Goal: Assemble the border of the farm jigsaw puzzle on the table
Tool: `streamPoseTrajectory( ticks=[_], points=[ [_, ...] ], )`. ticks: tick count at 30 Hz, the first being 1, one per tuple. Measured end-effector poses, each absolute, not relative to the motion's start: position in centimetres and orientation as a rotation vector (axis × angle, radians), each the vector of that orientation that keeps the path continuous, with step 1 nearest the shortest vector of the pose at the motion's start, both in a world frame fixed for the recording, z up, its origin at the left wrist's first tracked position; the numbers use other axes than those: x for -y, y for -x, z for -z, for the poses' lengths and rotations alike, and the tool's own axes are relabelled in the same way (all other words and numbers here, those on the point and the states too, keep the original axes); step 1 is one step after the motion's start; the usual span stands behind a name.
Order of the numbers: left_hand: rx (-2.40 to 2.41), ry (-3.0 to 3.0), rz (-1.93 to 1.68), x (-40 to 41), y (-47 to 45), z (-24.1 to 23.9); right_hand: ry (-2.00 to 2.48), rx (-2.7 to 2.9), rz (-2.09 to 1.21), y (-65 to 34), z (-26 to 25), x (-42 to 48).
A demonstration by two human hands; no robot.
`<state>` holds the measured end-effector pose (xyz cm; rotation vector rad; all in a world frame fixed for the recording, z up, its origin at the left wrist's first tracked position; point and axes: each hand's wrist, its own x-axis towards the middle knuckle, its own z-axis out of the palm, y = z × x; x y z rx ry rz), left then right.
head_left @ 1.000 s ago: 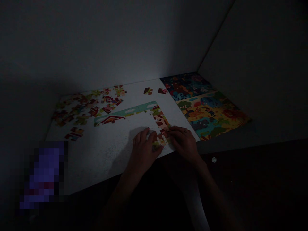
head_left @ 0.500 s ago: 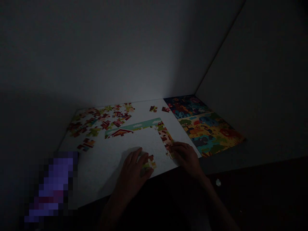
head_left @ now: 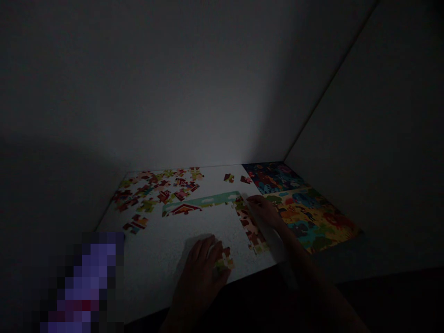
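Note:
The scene is very dark. My left hand (head_left: 203,273) rests near the front edge of the white table (head_left: 163,245), its fingers lying over a small yellow-green puzzle piece (head_left: 225,262). My right hand (head_left: 264,209) reaches farther back and touches the top right corner of a part-built puzzle (head_left: 222,203), whose green top strip and red-brown right column form an L. Its fingers look curled, and I cannot make out what, if anything, is under them.
Several loose pieces (head_left: 156,192) lie scattered at the table's back left, and two more (head_left: 236,178) sit near the back middle. Two finished colourful puzzles (head_left: 298,208) cover the right side. Walls close in behind and to the right. A blurred purple patch (head_left: 83,286) fills the lower left.
My right hand has moved from the bottom of the puzzle's right column up to its top corner. My left hand drew a small piece leftward along the front edge. The camera tilted upward.

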<state>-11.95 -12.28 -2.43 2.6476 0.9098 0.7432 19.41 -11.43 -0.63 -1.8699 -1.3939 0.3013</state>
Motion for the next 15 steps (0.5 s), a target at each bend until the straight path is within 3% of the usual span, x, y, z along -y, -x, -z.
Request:
streamPoseTrajectory(
  ticks=[7, 15],
  points=[
    [-0.875, -2.655, -0.753, 12.4, 12.2, 2.1, 2.033, 1.478, -0.244, -20.9, -0.1, 1.5],
    [-0.878, -2.571, -0.719, 12.8, 11.9, 1.6, 1.920, 1.862, -0.379, -14.3, -1.0, -3.2]
  ],
)
